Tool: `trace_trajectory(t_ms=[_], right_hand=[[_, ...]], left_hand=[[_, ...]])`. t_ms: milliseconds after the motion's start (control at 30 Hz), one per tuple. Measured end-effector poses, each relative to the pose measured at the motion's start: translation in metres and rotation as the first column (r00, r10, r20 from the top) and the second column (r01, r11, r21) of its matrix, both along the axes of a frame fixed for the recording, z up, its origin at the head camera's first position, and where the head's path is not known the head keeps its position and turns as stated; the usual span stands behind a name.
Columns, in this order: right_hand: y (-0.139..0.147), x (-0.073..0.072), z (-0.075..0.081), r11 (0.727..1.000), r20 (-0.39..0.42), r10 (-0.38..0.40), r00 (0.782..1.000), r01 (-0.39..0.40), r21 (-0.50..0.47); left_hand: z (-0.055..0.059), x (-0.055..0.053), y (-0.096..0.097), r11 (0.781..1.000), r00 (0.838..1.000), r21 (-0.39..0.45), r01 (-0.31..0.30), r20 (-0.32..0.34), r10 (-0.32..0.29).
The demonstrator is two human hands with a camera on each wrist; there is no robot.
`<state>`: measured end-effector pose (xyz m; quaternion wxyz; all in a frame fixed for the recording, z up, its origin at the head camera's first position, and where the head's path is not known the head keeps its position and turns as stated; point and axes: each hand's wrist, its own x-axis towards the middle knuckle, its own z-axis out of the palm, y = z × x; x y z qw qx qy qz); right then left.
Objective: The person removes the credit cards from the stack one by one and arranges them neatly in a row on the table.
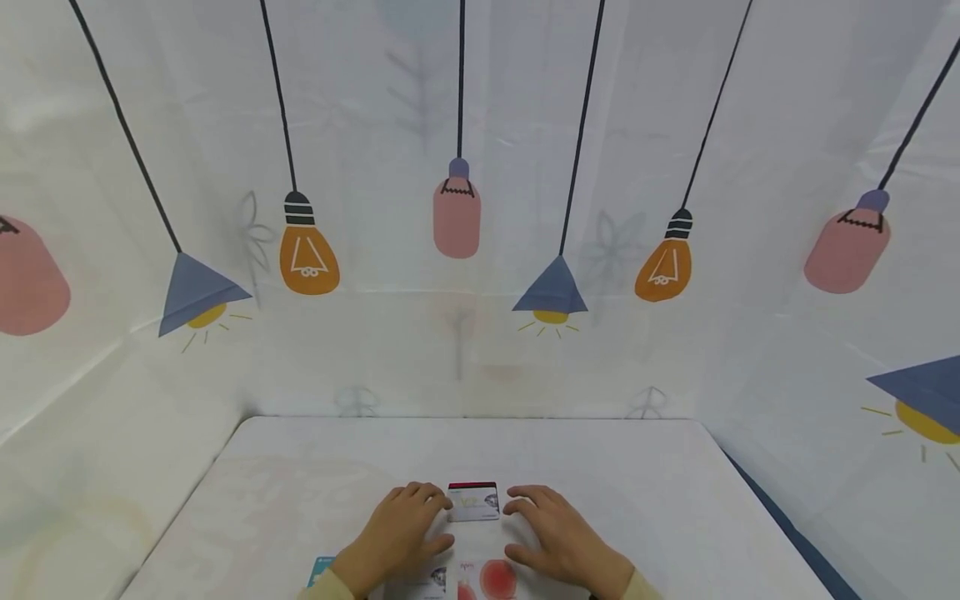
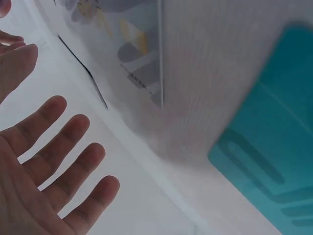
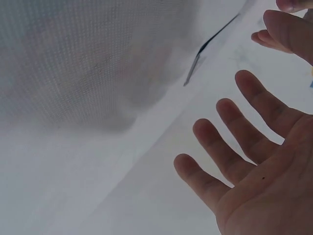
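Note:
A flat white card [image 1: 474, 505] with a dark, red-edged strip along its far side lies on the white table between the two hands. On its left, my left hand [image 1: 401, 533] hovers with relaxed fingers spread, its fingertips close to the card's edge. My right hand [image 1: 558, 537] mirrors it on the other side, fingers loosely bent and apart. Both wrist views show the palms bare, with nothing held in the left hand [image 2: 49, 171] or the right hand [image 3: 266, 166]. Whether any fingertip touches the card cannot be told.
Nearer me lie a card with red circles [image 1: 497, 579] and another printed card [image 1: 431, 586], both partly cut off. A teal card [image 2: 269, 142] lies left, below my left wrist. The white table [image 1: 315, 458] ends at a wall sheet [image 1: 390, 350] printed with lamps.

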<state>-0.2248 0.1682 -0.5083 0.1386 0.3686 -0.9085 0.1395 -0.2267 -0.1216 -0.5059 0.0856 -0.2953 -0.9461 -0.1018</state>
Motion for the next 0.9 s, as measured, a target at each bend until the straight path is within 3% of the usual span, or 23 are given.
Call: trace_trajectory(t_ms=[233, 467, 733, 900], right_hand=[[-0.003, -0.009, -0.005, 1.0, -0.034, 0.008, 0.999, -0.008, -0.02], [-0.007, -0.023, -0.003, 0.999, 0.103, -0.036, 0.994, 0.037, -0.008], [-0.008, -0.034, -0.008, 1.0, 0.041, -0.021, 0.999, 0.021, -0.002], [-0.011, -0.041, -0.007, 0.998, 0.085, -0.05, 0.995, 0.046, 0.051]], left_hand=[[-0.002, -0.015, -0.003, 1.0, 0.997, 0.001, 0.008, -0.073, -0.008], [0.0, -0.028, 0.002, 1.0, 0.993, -0.014, 0.007, -0.12, -0.008], [-0.005, -0.04, 0.011, 0.998, 0.998, -0.048, -0.029, -0.062, 0.026], [-0.009, -0.043, 0.012, 0.997, 0.998, -0.058, -0.048, -0.041, 0.046]])
